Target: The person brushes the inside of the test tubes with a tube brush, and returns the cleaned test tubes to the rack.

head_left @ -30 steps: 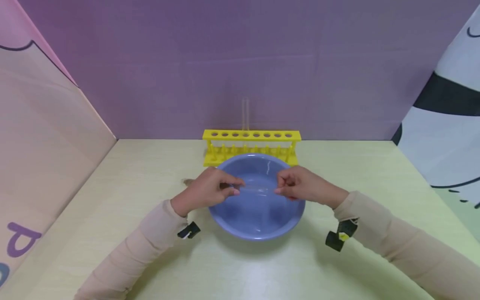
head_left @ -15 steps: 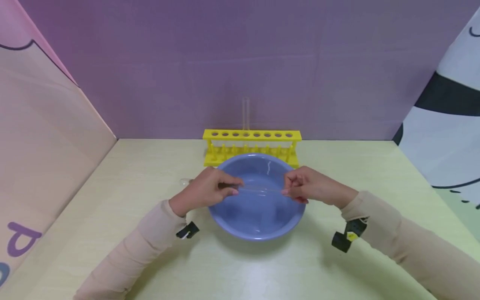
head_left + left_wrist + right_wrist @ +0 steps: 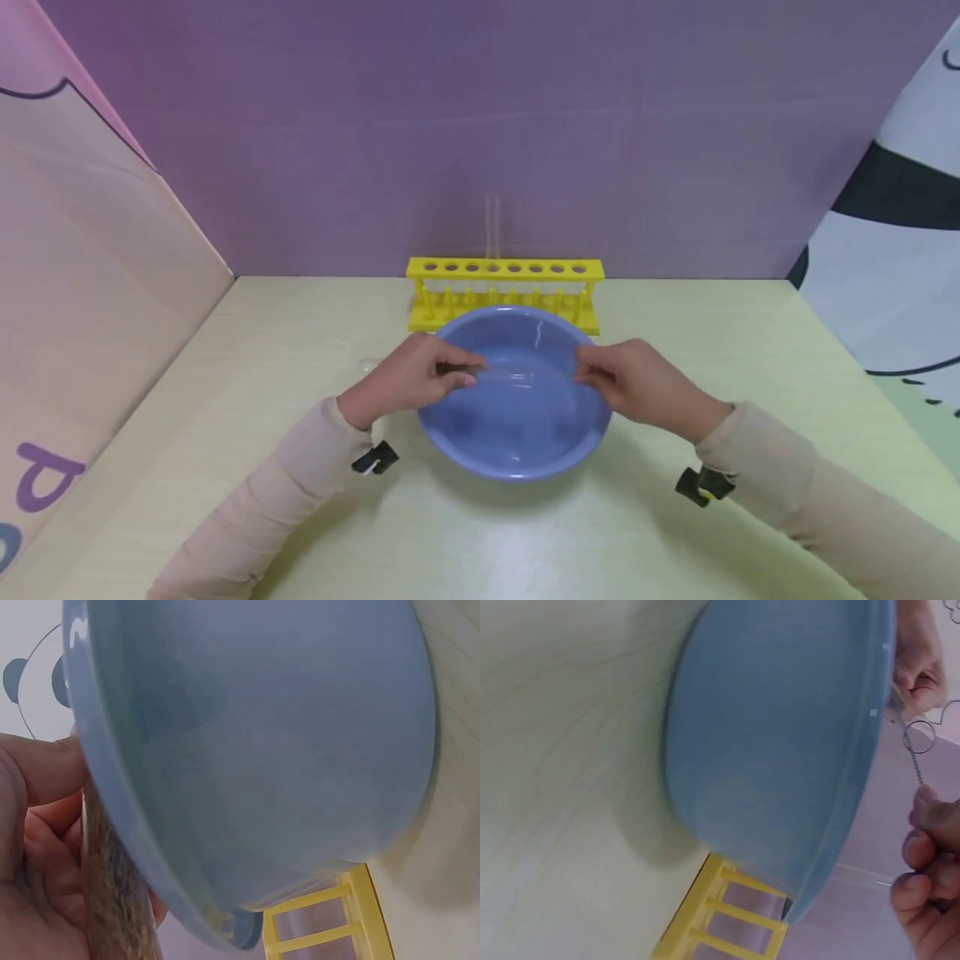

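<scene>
Over the blue basin (image 3: 517,433), my left hand (image 3: 408,375) grips a clear glass test tube (image 3: 517,377) lying sideways. Its rounded end pokes out left of that hand, and its other end points right. Brown bristles of a test tube brush (image 3: 116,892) fill the gripped stretch of tube in the left wrist view. From the tube runs the brush's thin twisted wire handle (image 3: 915,761), pinched by my right hand (image 3: 637,383) between thumb and fingers at the basin's right side. Part of the brush is hidden by my left fingers.
Right behind the basin stands a yellow test tube rack (image 3: 504,269) with a row of holes and pegs. Another clear test tube (image 3: 492,227) rises upright at its back. A purple backdrop (image 3: 480,125) closes off the far side of the pale wooden table (image 3: 300,333).
My right hand has moved rightward, away from the left, and its wrist has turned. The brown bristles have left the tube's rounded end, which now looks clear. My left hand stays nearly still.
</scene>
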`<state>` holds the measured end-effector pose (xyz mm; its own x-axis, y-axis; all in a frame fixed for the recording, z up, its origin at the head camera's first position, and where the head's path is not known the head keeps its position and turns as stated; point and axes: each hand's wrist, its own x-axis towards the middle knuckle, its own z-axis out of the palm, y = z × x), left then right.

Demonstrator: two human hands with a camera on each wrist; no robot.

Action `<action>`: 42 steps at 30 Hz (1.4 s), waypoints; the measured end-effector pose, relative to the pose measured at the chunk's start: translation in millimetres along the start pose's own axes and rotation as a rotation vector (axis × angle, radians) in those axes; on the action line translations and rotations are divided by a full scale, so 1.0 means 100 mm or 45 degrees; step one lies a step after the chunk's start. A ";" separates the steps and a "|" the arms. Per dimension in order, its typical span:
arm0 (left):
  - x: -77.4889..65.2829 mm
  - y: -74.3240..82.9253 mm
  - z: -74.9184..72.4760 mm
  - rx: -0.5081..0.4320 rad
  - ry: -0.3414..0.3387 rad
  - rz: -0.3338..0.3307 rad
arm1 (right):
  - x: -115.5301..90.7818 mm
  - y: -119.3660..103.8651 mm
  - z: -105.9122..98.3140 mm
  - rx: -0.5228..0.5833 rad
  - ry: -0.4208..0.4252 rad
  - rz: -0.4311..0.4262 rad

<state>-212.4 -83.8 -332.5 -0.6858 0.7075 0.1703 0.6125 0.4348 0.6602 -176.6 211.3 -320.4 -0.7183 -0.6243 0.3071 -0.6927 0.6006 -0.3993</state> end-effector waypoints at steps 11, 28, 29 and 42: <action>-0.01 -0.01 -0.06 -0.066 -0.030 0.019 | -0.12 0.01 0.00 -0.483 0.232 -0.448; -0.01 -0.03 -0.09 -0.060 -0.018 -0.009 | -0.20 0.07 -0.08 -0.593 0.343 -0.600; -0.01 -0.03 -0.09 -0.059 -0.017 -0.013 | -0.21 0.07 -0.09 -0.574 0.336 -0.585; -0.07 -0.03 -0.11 -0.062 -0.019 -0.071 | -0.23 0.10 -0.24 -0.009 0.033 -0.219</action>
<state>-213.5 -96.1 -327.2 -0.7124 0.6911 0.1216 0.5532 0.4465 0.7032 -168.4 243.4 -311.1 -0.5907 -0.7050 0.3925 -0.8058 0.4897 -0.3330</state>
